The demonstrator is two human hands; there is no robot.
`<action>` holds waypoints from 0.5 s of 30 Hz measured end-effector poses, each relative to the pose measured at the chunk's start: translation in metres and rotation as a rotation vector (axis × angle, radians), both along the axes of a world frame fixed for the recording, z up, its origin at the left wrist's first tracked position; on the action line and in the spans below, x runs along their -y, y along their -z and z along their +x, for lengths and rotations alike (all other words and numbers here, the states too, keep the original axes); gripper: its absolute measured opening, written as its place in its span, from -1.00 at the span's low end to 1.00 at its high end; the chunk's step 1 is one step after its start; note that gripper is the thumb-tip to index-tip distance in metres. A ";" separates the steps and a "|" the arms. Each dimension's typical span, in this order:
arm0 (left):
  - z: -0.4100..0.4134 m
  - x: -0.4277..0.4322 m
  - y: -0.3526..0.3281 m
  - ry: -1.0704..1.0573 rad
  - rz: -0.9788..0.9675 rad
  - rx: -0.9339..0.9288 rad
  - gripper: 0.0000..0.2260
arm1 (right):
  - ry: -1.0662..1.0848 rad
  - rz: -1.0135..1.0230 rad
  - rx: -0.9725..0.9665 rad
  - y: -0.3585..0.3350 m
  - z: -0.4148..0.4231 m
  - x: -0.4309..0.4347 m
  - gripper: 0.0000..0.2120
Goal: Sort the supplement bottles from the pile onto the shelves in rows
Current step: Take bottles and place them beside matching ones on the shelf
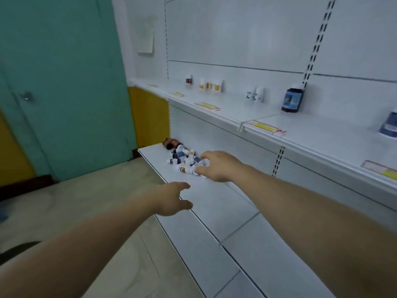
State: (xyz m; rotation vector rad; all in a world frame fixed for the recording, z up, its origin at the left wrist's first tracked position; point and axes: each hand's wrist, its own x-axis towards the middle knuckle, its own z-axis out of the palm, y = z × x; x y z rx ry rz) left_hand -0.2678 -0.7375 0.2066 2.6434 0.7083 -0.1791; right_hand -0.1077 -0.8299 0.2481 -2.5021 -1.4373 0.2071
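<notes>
Pile: the supplement bottles [182, 157] lie jumbled on their sides at the far left end of the lower shelf [214, 214], mostly small white ones with coloured labels.
Brown bottle: a dark brown bottle [171, 143] lies at the far edge of the pile, nearest the shelf's back corner.
Right hand: the right hand [218, 165] is at the near side of the pile, thumb and fingers curved round a white bottle. Blur hides whether they actually grip it, so I cannot tell.
Left hand: the left hand [171, 198] hovers over the front edge of the lower shelf, well short of the pile, thumb and fingers spread loosely and holding nothing.
Upper shelf: on the upper shelf [236, 108] bottles stand upright near the back wall, in small groups set apart from each other.
Upper shelf, from the left: a small red-labelled bottle [189, 80], a row of orange-labelled bottles [211, 84], a cluster of white bottles [255, 94], a large dark blue bottle [292, 100] and another blue bottle [390, 125] at the right border.
Price tags: yellow price tags [265, 126] sit along the upper shelf's front rail.
Surroundings: a teal door [64, 82] stands left of the shelving, above a pale floor [96, 211].
</notes>
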 end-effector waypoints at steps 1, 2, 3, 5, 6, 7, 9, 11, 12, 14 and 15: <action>0.010 -0.017 0.008 -0.021 -0.024 -0.005 -0.41 | 0.007 -0.013 -0.023 0.012 0.014 -0.017 -0.37; 0.021 -0.034 0.015 -0.045 -0.058 -0.009 -0.42 | 0.024 -0.021 -0.053 0.023 0.028 -0.035 -0.37; 0.032 -0.054 0.023 -0.061 -0.087 -0.024 -0.42 | 0.044 -0.034 -0.087 0.034 0.043 -0.056 -0.37; 0.044 -0.076 0.034 -0.063 -0.102 -0.045 -0.42 | 0.059 -0.055 -0.116 0.047 0.062 -0.078 -0.38; 0.052 -0.093 0.041 -0.059 -0.101 -0.054 -0.42 | 0.065 -0.060 -0.128 0.053 0.073 -0.095 -0.39; 0.060 -0.109 0.047 -0.054 -0.095 -0.063 -0.41 | 0.072 -0.069 -0.131 0.059 0.084 -0.111 -0.39; 0.073 -0.144 0.058 -0.044 -0.093 -0.081 -0.41 | 0.085 -0.079 -0.156 0.070 0.101 -0.142 -0.39; 0.087 -0.181 0.070 -0.031 -0.103 -0.105 -0.41 | 0.099 -0.073 -0.195 0.082 0.114 -0.173 -0.38; 0.093 -0.200 0.075 -0.024 -0.109 -0.114 -0.41 | 0.111 -0.069 -0.212 0.088 0.120 -0.189 -0.38; 0.107 -0.241 0.085 -0.006 -0.123 -0.130 -0.40 | 0.149 -0.073 -0.237 0.102 0.132 -0.219 -0.38; 0.115 -0.263 0.091 0.008 -0.131 -0.139 -0.40 | 0.170 -0.079 -0.240 0.109 0.137 -0.235 -0.36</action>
